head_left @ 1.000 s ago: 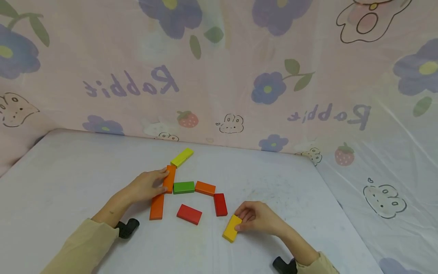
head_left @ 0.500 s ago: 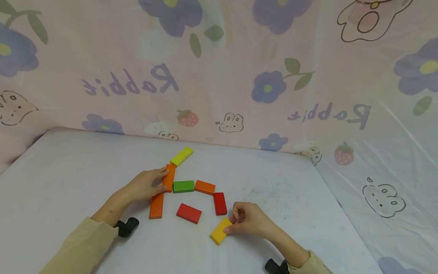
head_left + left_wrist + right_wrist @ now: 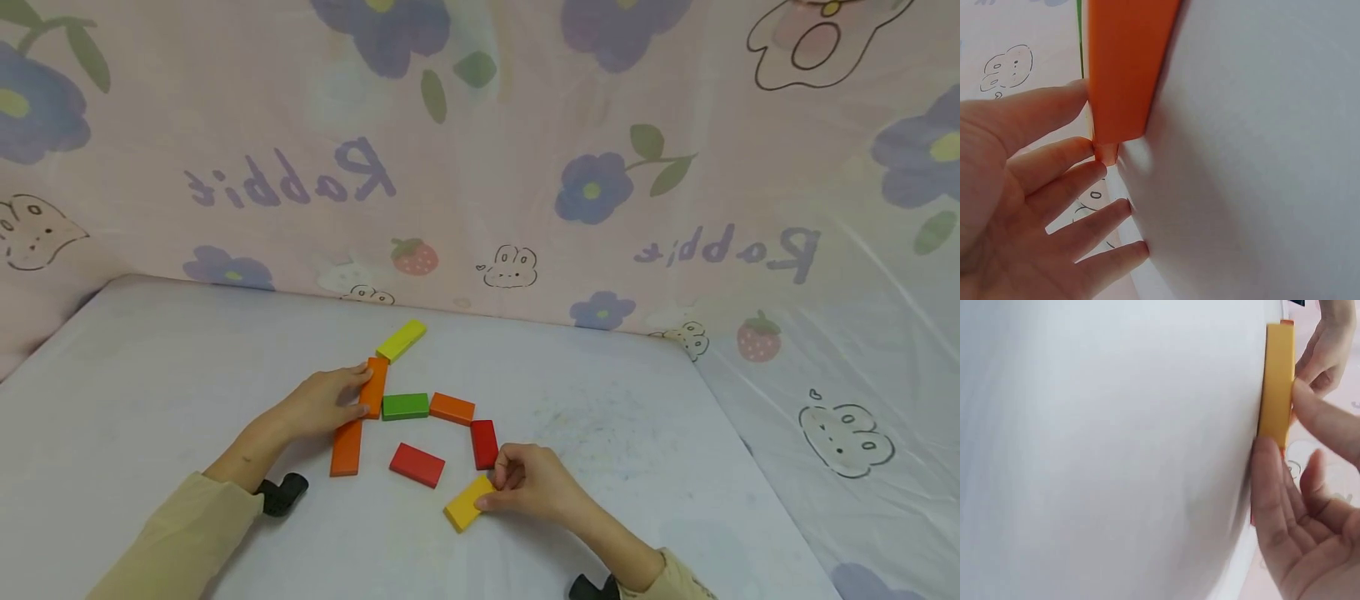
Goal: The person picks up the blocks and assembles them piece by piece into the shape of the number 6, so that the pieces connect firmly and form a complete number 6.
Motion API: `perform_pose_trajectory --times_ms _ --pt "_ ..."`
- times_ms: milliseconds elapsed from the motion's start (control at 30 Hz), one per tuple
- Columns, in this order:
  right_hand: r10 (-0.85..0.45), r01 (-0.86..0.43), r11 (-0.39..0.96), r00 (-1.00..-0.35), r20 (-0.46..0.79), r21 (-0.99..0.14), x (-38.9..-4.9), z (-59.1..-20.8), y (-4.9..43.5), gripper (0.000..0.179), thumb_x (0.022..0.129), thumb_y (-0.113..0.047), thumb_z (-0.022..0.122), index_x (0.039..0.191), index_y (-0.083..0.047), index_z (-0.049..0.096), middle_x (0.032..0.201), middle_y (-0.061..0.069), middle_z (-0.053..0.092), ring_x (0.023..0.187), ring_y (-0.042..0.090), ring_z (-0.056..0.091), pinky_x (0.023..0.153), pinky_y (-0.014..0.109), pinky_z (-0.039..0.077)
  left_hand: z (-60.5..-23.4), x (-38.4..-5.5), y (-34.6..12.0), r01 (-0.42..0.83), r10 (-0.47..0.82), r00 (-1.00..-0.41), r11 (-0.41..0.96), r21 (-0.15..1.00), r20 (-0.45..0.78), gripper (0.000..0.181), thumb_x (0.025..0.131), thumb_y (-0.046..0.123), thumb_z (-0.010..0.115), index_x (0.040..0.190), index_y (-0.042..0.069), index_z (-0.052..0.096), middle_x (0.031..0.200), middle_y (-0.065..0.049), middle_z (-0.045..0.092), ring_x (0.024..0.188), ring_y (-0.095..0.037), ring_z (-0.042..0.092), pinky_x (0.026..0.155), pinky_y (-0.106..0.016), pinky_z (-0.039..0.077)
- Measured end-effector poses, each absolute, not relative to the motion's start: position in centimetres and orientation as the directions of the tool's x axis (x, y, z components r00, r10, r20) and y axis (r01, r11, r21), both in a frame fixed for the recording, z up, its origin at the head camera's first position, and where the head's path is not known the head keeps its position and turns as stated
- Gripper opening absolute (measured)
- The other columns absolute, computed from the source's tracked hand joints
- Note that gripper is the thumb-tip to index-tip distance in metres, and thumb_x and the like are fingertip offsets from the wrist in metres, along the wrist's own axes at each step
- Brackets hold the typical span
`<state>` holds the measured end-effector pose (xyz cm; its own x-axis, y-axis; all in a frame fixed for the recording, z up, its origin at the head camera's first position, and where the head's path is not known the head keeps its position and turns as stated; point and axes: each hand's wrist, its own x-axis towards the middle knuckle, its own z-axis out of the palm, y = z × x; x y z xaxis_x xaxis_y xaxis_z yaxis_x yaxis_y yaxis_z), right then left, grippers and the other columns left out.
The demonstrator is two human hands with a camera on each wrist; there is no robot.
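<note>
Blocks (image 3: 406, 407) on the table (image 3: 637, 483), eight: three orange, two red, two yellow, one green. Right hand (image 3: 536, 485) pinches the nearer yellow block (image 3: 462, 505); left hand (image 3: 318, 406) touches an orange block (image 3: 376, 388), fingers extended. Backdrop (image 3: 465, 167): "Rabbit" twice, mirrored.

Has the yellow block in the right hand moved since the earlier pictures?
Yes. In the head view, the yellow block in the right hand has moved left, closer to the separate red block, which has stayed in place.

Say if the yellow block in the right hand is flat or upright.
Flat: in the head view, the yellow block in the right hand shows its broad face upward.
</note>
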<state>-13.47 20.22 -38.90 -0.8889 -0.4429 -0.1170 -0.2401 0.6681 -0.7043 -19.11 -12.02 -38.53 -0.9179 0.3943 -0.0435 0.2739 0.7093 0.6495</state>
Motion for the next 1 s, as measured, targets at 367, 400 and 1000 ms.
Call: perform_pose_trajectory --times_ms 367,400,1000 --pt "-0.450 -0.310 0.663 -0.893 -0.031 -0.682 -12.9 -39.0 19.2 0.024 0.075 -0.022 0.082 0.087 -0.011 0.065 0.074 -0.002 0.060 0.062 0.003 0.051 0.058 0.017 0.050 -38.6 -19.0 -12.0 0.276 0.392 -0.919 0.719 0.637 -0.043 0.055 0.090 0.016 0.063 0.137 -0.007 0.047 0.147 -0.026 0.039 0.134 -0.047 0.036 0.107 -0.060 0.034" --pt "-0.451 -0.311 0.662 -0.892 -0.031 -0.682 -12.9 -39.0 19.2 0.024 0.076 -0.021 0.082 0.088 -0.010 0.065 0.075 -0.002 0.060 0.063 0.003 0.052 0.059 0.017 0.050 -38.6 -19.0 -12.0 0.274 0.390 -0.920 0.718 0.640 -0.044 0.054 0.090 0.016 0.063 0.137 -0.007 0.047 0.147 -0.026 0.039 0.134 -0.047 0.036 0.107 -0.060 0.033" --pt "-0.635 -0.441 0.532 -0.772 0.004 -0.722 -13.5 -38.8 20.2 0.028 0.081 -0.017 0.077 0.107 -0.009 0.073 0.077 -0.003 0.065 0.066 -0.001 0.051 0.060 0.017 0.051 -38.6 -19.2 -12.0 0.270 0.391 -0.919 0.713 0.647 -0.047 0.054 0.091 0.015 0.062 0.138 -0.007 0.046 0.147 -0.026 0.038 0.134 -0.047 0.035 0.108 -0.060 0.033"
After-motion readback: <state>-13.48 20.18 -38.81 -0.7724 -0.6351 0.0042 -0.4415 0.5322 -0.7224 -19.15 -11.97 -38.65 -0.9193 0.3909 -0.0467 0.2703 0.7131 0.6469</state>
